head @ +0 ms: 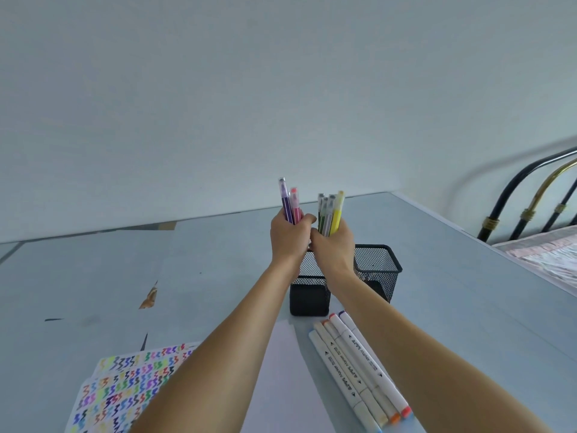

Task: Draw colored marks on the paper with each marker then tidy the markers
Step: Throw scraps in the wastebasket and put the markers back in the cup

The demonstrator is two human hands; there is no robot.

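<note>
Both hands raised over the mesh holders, each gripping slim markers.

Left hand [288, 237] curled round 2 markers [290, 204], purple and pink, upright. Right hand [332, 245] curled round a bundle [329, 214] of apparently 4, yellow outermost; exact count unclear. 2 black mesh holders [379, 270] on the table [452, 292] just below the hands. 4 white twin-tip markers [356, 367] lying beside blank paper [281, 370]; marked sheets [125, 389] near left.

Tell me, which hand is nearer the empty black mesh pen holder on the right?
Right. The right hand grips markers just left of that black mesh pen holder; the left hand is farther left.
</note>
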